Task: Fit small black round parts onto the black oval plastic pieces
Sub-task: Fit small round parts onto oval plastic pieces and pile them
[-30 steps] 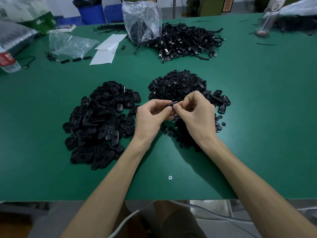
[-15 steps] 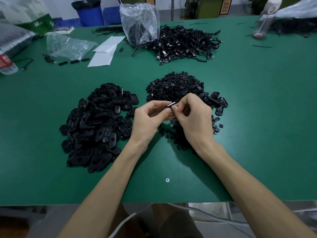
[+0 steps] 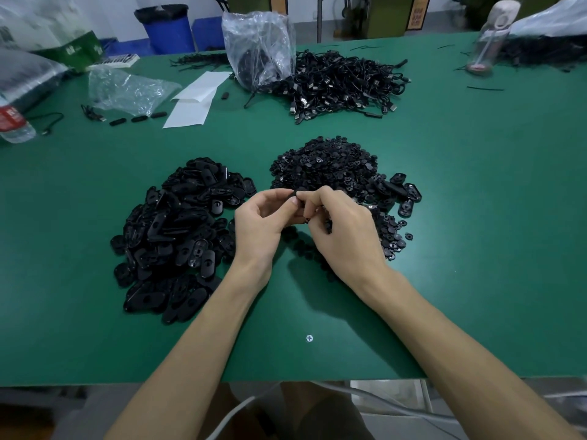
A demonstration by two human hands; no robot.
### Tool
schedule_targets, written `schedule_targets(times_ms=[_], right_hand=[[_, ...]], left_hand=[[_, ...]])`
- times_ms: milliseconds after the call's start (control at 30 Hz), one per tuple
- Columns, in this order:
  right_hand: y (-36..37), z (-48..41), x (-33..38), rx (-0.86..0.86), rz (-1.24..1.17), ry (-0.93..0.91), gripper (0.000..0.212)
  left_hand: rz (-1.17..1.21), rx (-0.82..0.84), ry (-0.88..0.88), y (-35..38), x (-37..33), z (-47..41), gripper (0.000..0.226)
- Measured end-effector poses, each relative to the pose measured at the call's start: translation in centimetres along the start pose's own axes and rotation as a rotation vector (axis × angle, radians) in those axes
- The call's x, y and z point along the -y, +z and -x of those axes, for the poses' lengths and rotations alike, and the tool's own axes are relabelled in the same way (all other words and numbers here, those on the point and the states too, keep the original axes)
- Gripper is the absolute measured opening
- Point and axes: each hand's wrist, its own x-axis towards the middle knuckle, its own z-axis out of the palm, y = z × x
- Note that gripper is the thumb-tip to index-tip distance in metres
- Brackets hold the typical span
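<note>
A heap of black oval plastic pieces (image 3: pixel 178 230) lies left of centre on the green table (image 3: pixel 476 217). A heap of small black round parts (image 3: pixel 330 163) lies just beyond my hands. My left hand (image 3: pixel 263 223) and my right hand (image 3: pixel 343 230) meet fingertip to fingertip above the table, between the two heaps. Together they pinch one black oval piece (image 3: pixel 297 194), mostly hidden by the fingers. Several oval pieces (image 3: pixel 403 195) lie at the right edge of the round parts.
A pile of black cables (image 3: pixel 340 84) and a clear plastic bag (image 3: pixel 259 46) sit at the back centre. White paper (image 3: pixel 193 100), another bag (image 3: pixel 127 90) and a bottle (image 3: pixel 14 122) lie at the back left. A screw head (image 3: pixel 309 338) shows near the front edge.
Both hands have stayed together over the same spot. The held piece has been turned, and less of it shows between the fingertips now.
</note>
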Motion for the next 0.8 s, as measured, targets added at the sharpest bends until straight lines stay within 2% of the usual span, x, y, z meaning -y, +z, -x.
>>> schedule_targets(times_ms=[200, 367, 533, 800], right_hand=[[-0.2, -0.7, -0.5, -0.133, -0.115, 0.121, 0.018], [-0.4, -1.1, -0.6, -0.046, -0.190, 0.219, 0.020], [-0.7, -1.1, -0.6, -0.065, -0.219, 0.267, 0.011], [-0.7, -1.1, -0.4, -0.067, -0.224, 0.290, 0.010]], left_hand=[[0.011, -0.003, -0.019, 0.1, 0.1, -0.1, 0.012], [-0.042, 0.090, 0.000, 0.2, 0.1, 0.0, 0.011], [-0.099, 0.115, 0.028, 0.3, 0.2, 0.1, 0.012], [-0.123, 0.127, 0.040, 0.2, 0.2, 0.1, 0.014]])
